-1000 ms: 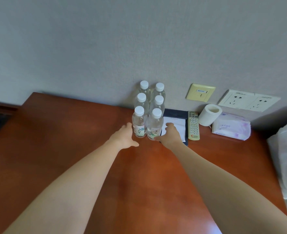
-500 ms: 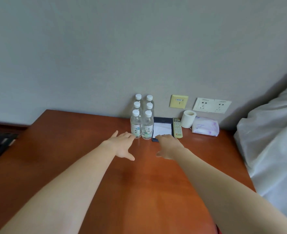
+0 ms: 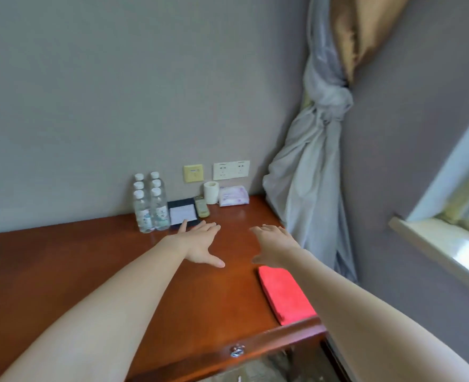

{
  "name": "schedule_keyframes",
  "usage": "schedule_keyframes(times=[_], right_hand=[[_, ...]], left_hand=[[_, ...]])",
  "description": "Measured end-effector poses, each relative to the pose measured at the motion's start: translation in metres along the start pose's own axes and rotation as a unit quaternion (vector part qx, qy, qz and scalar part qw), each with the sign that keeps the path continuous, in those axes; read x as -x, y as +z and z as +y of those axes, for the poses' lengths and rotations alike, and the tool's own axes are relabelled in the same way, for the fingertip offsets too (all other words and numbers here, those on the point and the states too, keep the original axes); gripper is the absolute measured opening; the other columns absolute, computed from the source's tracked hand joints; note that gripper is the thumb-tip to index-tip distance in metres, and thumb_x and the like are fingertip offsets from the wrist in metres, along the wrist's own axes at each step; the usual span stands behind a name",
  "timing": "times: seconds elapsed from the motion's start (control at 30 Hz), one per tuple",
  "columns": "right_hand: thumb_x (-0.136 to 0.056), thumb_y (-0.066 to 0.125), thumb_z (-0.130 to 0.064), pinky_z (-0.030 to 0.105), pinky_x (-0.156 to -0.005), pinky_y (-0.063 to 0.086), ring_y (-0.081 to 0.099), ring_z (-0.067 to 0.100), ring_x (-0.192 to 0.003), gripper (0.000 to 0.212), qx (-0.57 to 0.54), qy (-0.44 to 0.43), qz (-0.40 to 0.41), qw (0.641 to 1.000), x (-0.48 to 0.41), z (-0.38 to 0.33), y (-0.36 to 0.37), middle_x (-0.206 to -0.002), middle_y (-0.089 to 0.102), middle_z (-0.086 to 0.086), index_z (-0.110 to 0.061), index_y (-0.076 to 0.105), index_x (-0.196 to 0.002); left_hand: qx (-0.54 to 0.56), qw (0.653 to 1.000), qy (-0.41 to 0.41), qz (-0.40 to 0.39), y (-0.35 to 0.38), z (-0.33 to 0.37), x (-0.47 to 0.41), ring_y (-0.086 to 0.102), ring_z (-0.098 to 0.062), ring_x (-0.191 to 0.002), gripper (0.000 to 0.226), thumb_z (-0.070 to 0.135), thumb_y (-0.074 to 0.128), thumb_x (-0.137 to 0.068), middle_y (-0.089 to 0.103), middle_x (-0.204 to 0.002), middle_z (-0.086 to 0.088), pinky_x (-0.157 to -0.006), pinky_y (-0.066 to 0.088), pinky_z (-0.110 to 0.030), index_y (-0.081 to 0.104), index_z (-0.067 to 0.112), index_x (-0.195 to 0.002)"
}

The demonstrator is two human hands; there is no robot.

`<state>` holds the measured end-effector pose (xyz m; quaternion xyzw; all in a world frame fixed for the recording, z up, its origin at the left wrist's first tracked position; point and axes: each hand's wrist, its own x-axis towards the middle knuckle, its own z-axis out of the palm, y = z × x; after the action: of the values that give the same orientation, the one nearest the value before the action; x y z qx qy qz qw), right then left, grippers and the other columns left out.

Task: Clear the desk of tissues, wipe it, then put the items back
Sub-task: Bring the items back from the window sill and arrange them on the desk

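Several water bottles [image 3: 150, 205] stand in two rows at the back of the wooden desk [image 3: 90, 266], against the wall. To their right lie a dark notepad holder with white paper [image 3: 183, 214], a remote control [image 3: 202, 208], a toilet roll [image 3: 210, 192] and a tissue pack [image 3: 233, 196]. A folded red cloth [image 3: 284, 293] lies near the desk's right front edge. My left hand [image 3: 201, 244] and my right hand [image 3: 273, 244] hover flat over the desk, fingers spread, holding nothing. My right forearm covers part of the cloth.
A knotted grey curtain [image 3: 310, 188] hangs at the desk's right end. Wall sockets [image 3: 231, 170] and a yellow switch plate [image 3: 193, 173] sit above the items. A drawer with a metal knob [image 3: 236, 350] runs under the front edge. A window sill [image 3: 442, 252] is at the right.
Both hands have pulled back from the bottles and notepad toward me and to the right. The view has backed away and swung right, revealing the red cloth, curtain and window.
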<state>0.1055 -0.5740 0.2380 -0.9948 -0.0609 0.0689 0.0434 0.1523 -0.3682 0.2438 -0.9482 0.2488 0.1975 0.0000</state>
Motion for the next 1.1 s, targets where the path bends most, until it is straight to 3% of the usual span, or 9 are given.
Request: schedule_keyframes(times=[0.13,0.33,0.57,0.67,0.77,0.93,1.1], right_hand=[[-0.08,0.072,-0.043,0.036,-0.11,0.031,0.037,0.024,-0.137,0.077,-0.013,0.088,0.036,0.995,0.086,0.067,-0.005,-0.138,0.05,0.003,-0.017,0.037,-0.143],[-0.077,0.071,-0.048,0.035,-0.106,0.036,0.043,0.023,-0.133,0.066,-0.004,0.246,0.088,0.965,0.23,0.176,-0.02,-0.133,0.055,0.002,-0.017,0.048,-0.13],[-0.086,0.066,-0.035,0.035,-0.112,0.027,0.028,0.02,-0.143,0.072,0.002,0.406,0.108,0.908,0.422,0.282,-0.027,-0.15,0.041,0.0,-0.018,0.033,-0.148],[-0.088,0.066,-0.038,0.038,-0.115,0.025,0.026,0.023,-0.145,0.074,0.032,0.456,0.114,0.882,0.501,0.316,-0.029,-0.153,0.037,0.004,-0.015,0.031,-0.149],[-0.088,0.067,-0.039,0.04,-0.116,0.026,0.026,0.025,-0.144,0.076,0.054,0.499,0.138,0.854,0.58,0.343,-0.039,-0.155,0.034,0.007,-0.011,0.031,-0.148],[-0.087,0.069,-0.034,0.044,-0.109,0.036,0.032,0.03,-0.139,0.074,0.076,0.568,0.173,0.801,0.702,0.374,-0.068,-0.148,0.039,0.01,-0.01,0.033,-0.145],[-0.089,0.066,-0.042,0.042,-0.115,0.028,0.023,0.025,-0.145,0.082,0.077,0.62,0.133,0.769,0.777,0.392,-0.074,-0.157,0.028,0.007,-0.011,0.023,-0.152]], left_hand=[[-0.059,0.994,0.091,-0.031,0.001,0.095,-0.012,-0.013,-0.015,-0.151,0.111,0.068,0.059,-0.083,-0.009,-0.165,0.004,-0.118,-0.012,-0.058,-0.007,0.019,-0.158],[-0.127,0.961,0.244,-0.001,-0.012,0.275,-0.021,-0.007,-0.015,-0.152,0.112,0.069,0.059,-0.082,-0.006,-0.165,0.006,-0.117,-0.008,-0.06,-0.004,0.017,-0.158],[-0.134,0.912,0.388,0.012,-0.002,0.5,0.01,-0.01,-0.012,-0.151,0.106,0.068,0.057,-0.085,-0.005,-0.165,0.008,-0.119,-0.011,-0.055,-0.005,0.021,-0.158],[-0.134,0.885,0.446,0.016,0.011,0.589,0.035,-0.009,-0.013,-0.151,0.106,0.069,0.056,-0.085,-0.007,-0.165,0.009,-0.119,-0.006,-0.055,-0.005,0.021,-0.158],[-0.143,0.854,0.5,0.014,0.023,0.669,0.06,-0.011,-0.014,-0.151,0.112,0.072,0.055,-0.082,-0.011,-0.165,0.008,-0.118,-0.012,-0.057,-0.011,0.022,-0.157],[-0.127,0.808,0.574,0.04,0.016,0.781,0.113,-0.005,-0.016,-0.152,0.109,0.066,0.058,-0.086,-0.009,-0.165,0.005,-0.119,-0.006,-0.059,-0.012,0.021,-0.156],[-0.112,0.764,0.629,0.092,0.012,0.856,0.144,0.005,-0.015,-0.152,0.104,0.06,0.062,-0.087,0.0,-0.166,0.005,-0.12,-0.003,-0.058,-0.004,0.022,-0.158]])
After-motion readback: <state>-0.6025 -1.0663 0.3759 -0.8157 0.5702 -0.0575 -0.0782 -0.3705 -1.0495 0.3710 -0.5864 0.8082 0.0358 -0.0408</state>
